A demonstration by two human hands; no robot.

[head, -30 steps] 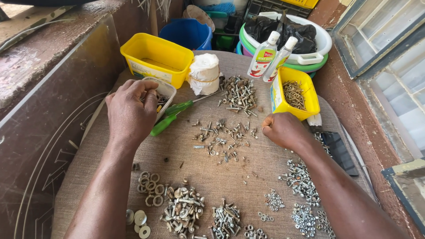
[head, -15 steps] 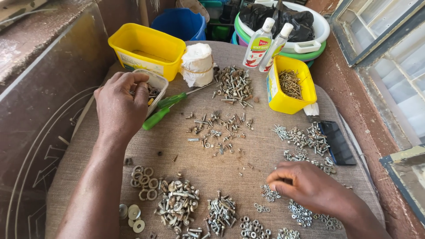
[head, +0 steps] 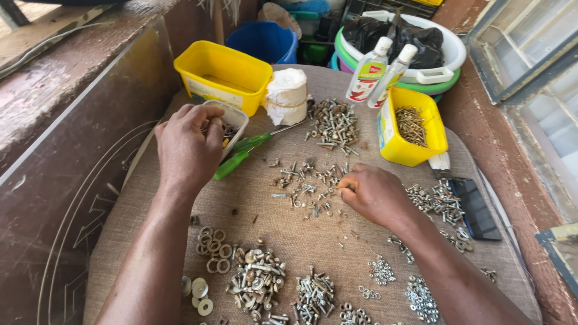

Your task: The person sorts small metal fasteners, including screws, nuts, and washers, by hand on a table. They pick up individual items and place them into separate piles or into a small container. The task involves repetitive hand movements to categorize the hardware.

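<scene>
Bare bench point(head: 144, 210) lies at 9 o'clock. Left hand point(head: 186, 147) curls over a white tub point(head: 232, 123); right hand point(head: 376, 192) seemingly pinches among loose screws point(head: 301, 180).

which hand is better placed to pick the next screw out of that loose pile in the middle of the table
Probably the right hand: its fingertips sit at the edge of the loose screws. The left hand is off over the small white tub, farther away.
</scene>
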